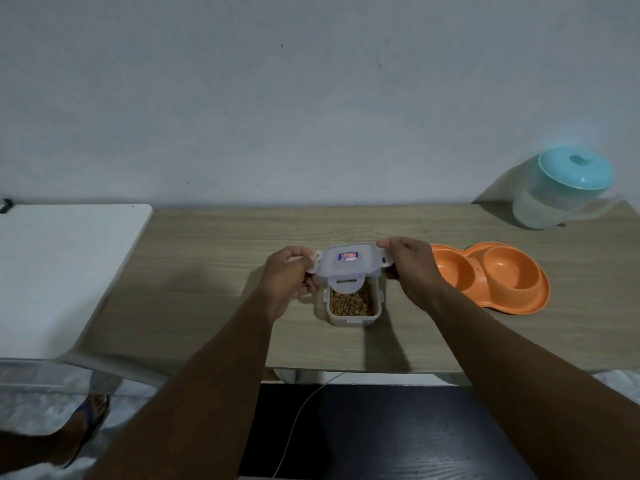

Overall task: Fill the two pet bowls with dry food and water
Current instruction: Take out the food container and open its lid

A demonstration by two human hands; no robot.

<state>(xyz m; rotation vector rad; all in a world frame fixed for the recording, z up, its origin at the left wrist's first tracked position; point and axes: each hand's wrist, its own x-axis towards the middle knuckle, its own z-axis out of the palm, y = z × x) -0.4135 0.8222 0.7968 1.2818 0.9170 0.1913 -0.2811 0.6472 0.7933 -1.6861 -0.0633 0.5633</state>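
Now our left hand [287,275] & right hand [412,268] each pinch a lid [346,261] flap; if we jerk it, the tub [351,319] may tip, w/ kibble [349,303] over the table [207,254].

wooden table [207,271], white tabletop [62,271], thin cable [298,420]

left hand [288,273], right hand [414,268], gripping lid [346,262]

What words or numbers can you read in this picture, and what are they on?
Sticker on the lid: it has blue, red and white print, but it is too small and blurred to read.
No words or numbers show on the food container, the orange double bowl or the pitcher.
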